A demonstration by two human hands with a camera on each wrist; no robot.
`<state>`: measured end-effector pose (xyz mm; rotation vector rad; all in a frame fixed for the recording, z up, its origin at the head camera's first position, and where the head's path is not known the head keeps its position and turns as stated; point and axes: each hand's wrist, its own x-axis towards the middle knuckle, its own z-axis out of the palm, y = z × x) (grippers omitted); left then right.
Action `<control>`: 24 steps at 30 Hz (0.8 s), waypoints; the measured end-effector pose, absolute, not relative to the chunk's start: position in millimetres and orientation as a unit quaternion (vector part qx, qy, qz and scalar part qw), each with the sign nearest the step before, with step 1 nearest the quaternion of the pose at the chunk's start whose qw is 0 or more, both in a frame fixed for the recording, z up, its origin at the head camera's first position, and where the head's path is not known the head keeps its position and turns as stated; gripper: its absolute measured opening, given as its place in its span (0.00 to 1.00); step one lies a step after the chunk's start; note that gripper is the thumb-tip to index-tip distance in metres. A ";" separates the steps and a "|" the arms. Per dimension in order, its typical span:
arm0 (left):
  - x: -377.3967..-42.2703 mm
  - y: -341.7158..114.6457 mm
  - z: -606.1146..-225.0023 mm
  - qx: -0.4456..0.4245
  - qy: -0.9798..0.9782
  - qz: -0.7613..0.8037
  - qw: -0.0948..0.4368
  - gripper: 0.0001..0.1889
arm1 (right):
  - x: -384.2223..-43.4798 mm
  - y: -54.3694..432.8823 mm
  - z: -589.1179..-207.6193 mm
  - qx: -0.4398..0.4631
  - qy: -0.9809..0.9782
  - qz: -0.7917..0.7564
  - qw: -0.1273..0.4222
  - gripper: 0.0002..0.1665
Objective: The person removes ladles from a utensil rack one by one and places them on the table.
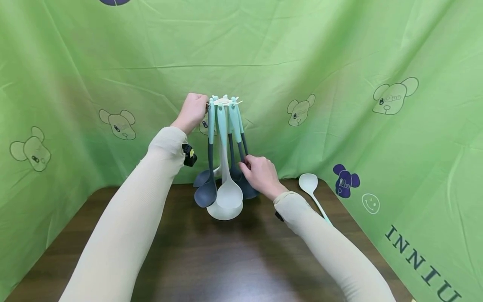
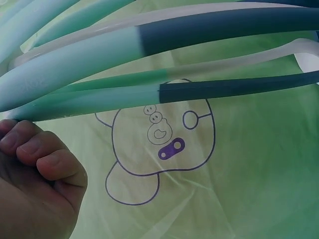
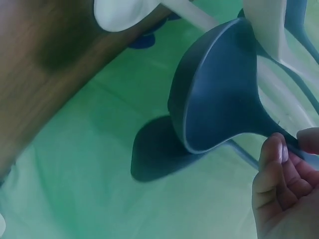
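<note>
A white utensil stand point(image 1: 222, 101) carries several hanging ladles and spoons with mint-green handles. My left hand point(image 1: 192, 110) grips the left side of its top with curled fingers, right by the handle ends point(image 2: 30, 110). Lower on the right, my right hand point(image 1: 261, 174) pinches the neck of a dark blue-grey ladle point(image 3: 219, 94) between thumb and fingers. That ladle's bowl is partly behind the hand in the head view. At the front hangs a white ladle point(image 1: 229, 195), with a dark ladle point(image 1: 206, 195) to its left. A white round base point(image 1: 224, 214) shows beneath them.
Another white ladle point(image 1: 308, 183) lies on the brown table point(image 1: 222, 260) at the right, its handle partly hidden by my right forearm. Green printed cloth point(image 1: 256, 50) hangs close behind the stand and along both sides.
</note>
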<state>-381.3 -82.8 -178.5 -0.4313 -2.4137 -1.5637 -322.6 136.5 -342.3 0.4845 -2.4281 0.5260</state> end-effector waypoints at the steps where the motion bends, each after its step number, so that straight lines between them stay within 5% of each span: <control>1: -380.9 -83.1 -177.7 -0.149 -0.824 -0.533 0.117 0.21 | -322.1 137.8 -341.3 0.182 -0.914 0.193 0.307 0.18; 24: -375.5 -84.7 -172.1 -0.145 -0.838 -0.519 0.090 0.19 | -292.1 152.7 -329.1 0.181 -0.915 0.175 0.316 0.16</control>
